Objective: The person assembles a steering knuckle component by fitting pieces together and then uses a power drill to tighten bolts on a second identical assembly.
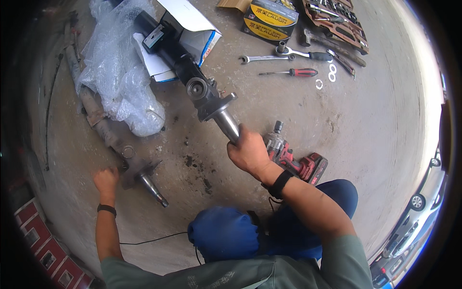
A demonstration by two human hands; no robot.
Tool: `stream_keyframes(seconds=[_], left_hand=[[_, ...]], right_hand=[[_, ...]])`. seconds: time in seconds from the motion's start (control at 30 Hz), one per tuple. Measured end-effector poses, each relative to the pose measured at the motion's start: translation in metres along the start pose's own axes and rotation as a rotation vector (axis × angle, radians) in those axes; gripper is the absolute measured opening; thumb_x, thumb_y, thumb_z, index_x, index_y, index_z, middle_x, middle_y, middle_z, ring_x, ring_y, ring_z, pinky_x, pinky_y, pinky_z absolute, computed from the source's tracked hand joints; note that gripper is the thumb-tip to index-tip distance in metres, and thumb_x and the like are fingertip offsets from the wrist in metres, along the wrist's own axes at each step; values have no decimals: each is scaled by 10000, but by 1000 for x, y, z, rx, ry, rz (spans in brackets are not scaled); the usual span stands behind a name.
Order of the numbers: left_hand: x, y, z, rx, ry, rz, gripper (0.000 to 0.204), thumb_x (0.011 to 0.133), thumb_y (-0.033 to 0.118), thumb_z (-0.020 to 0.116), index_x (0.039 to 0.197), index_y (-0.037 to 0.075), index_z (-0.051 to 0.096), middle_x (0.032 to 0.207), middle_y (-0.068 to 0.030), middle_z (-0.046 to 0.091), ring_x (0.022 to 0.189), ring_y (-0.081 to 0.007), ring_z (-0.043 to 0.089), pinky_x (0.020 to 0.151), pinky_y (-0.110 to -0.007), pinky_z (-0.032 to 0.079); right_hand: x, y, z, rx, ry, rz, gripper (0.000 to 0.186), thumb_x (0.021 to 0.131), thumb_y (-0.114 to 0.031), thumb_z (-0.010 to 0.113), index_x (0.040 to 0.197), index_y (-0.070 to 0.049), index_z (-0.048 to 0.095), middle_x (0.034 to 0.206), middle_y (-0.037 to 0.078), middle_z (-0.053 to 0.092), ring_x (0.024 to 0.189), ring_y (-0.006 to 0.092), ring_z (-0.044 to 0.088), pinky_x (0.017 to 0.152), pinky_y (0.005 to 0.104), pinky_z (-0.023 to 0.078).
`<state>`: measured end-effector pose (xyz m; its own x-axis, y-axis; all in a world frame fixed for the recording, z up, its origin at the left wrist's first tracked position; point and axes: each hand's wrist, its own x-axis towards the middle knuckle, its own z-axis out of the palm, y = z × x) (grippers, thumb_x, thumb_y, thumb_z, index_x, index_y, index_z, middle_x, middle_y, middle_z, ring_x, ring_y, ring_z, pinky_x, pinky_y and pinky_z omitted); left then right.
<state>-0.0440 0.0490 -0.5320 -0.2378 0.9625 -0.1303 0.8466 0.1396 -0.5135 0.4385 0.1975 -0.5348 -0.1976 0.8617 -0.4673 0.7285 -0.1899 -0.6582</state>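
Head view looks down on you crouched on a concrete floor [288, 115], blue-trousered knees at the bottom of the picture. Your right hand [248, 151] is wrapped around the bright metal shaft end of a new steering rack [204, 94], fingers closed tight on it, thumb side toward you. That rack is clean and black along its body, with a round grey port on the housing and a flat flange just above the polished shaft; it runs up and to the left, its far end lying over an opened white cardboard box [190, 29] and a heap of clear bubble wrap [115, 72].

Your left hand [106, 180] rests on the floor beside the old steering rack [120, 144], fingers curled downward; you cannot tell whether they grip any part of it. This old rack is rusty brown and grimy, lying roughly parallel to the new one and to its left, its short shiny shaft pointing down toward you.

Just beside your right hand, touching the floor, lies a red and black cordless impact wrench [293, 159] with a socket on its nose. Farther up are a red-handled screwdriver [291, 72], a combination spanner [264, 58], a ratchet [303, 53], a few white washers [329, 76], a yellow and black box [269, 20] and a socket tray [337, 21].
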Motion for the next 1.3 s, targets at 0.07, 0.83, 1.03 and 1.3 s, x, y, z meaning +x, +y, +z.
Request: stream_keyframes(seconds=[0.07,0.83,1.03,1.3], left_hand=[[1,4,-3,21,-49,-44,287,808,324,629,715,79,746,688,-171,675,716,-349,666,704,-456,521],[-1,3,-5,-34,-62,-25,242,808,319,646,762,111,762,708,-139,690,690,-325,667,662,-439,529],[2,6,-7,-68,-90,-50,204,786,286,647,711,116,731,686,-119,684,697,-302,659,666,-429,510],[-1,5,-3,-131,40,-34,205,767,292,671,676,118,729,652,-105,673,677,-284,650,659,-409,519]], right_hand=[[0,3,1,13,-15,-46,292,774,-151,597,940,83,541,778,312,641,752,489,642,741,529,535],[3,0,-4,57,-43,-26,298,771,-152,600,944,86,550,795,329,637,793,503,636,765,533,527],[2,-1,-1,105,36,-52,274,769,-128,599,937,85,555,793,340,625,808,506,632,740,509,514],[-2,-8,1,30,78,-17,237,765,-119,608,889,79,568,749,297,623,725,451,648,678,460,504]])
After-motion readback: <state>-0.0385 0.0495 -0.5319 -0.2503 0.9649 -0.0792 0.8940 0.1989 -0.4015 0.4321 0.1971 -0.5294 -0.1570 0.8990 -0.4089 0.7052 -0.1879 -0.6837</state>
